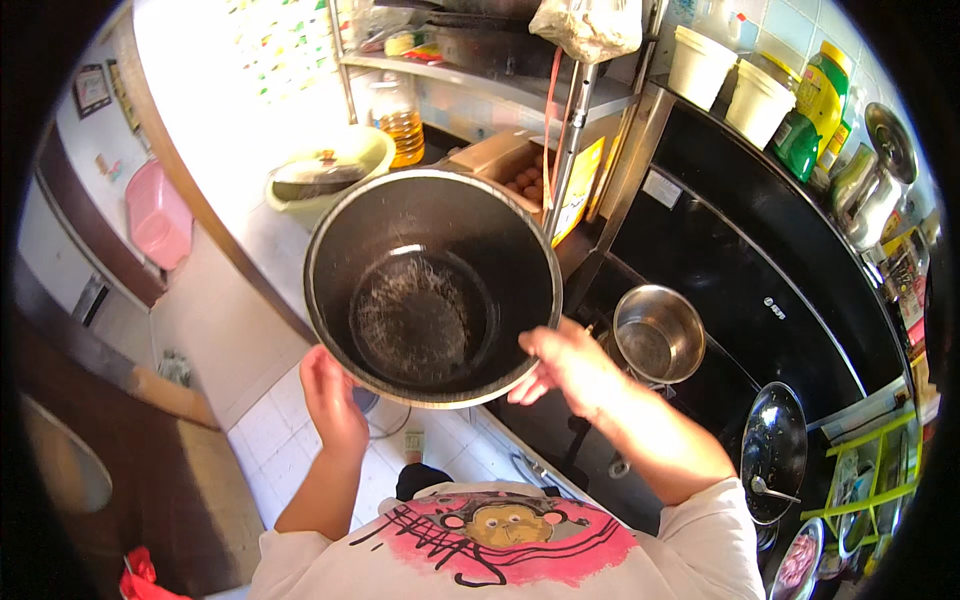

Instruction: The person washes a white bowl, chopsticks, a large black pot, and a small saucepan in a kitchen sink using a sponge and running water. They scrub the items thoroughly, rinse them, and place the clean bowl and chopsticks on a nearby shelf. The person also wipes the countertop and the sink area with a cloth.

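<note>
I see black pot [430, 300] near centre, toward 10 o'clock; right hand [578, 370] pinches rim at 4, left hand [335, 400] by 7, can't tell finger grip; likely two-handed to balance its width

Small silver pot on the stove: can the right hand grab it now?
Probably not: the right hand is holding the big black pot. Once free, it likely could, since the small silver pot sits nearby, uncovered.

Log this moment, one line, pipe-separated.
black pot: mouth facing camera | left grip: at its lower-left edge | right grip: on its lower-right rim | steel pot: on black stove, right
</note>
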Demonstrator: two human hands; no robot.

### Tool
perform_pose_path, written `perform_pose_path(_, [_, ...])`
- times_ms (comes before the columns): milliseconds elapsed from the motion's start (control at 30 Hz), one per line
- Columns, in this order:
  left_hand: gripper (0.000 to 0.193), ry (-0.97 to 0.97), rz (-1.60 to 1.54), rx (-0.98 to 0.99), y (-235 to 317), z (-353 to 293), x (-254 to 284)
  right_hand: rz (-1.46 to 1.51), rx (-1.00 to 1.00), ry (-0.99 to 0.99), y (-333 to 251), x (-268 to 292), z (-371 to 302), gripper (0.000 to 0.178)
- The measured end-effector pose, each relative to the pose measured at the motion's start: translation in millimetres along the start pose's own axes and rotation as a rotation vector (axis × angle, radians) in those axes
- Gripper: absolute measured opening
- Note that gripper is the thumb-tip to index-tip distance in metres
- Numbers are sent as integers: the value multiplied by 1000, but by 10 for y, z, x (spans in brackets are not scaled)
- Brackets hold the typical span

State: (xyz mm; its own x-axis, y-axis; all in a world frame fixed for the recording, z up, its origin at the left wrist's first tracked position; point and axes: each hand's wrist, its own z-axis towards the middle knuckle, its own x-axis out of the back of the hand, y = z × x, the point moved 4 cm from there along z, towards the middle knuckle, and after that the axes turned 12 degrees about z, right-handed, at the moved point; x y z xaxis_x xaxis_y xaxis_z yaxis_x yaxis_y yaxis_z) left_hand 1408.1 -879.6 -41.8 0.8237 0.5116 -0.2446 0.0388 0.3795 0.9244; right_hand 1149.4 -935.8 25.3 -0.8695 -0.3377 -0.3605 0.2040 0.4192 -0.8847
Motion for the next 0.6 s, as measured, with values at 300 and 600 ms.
perform_pose_path(300, [24,-601,-482,895,-2142,2444,-1198,118,10,254,-714,-90,762,30])
perform_pose_path(600, [24,-970,-90,923,-2778,2754,-1907,228,-108,318,-918,-522,1678,35])
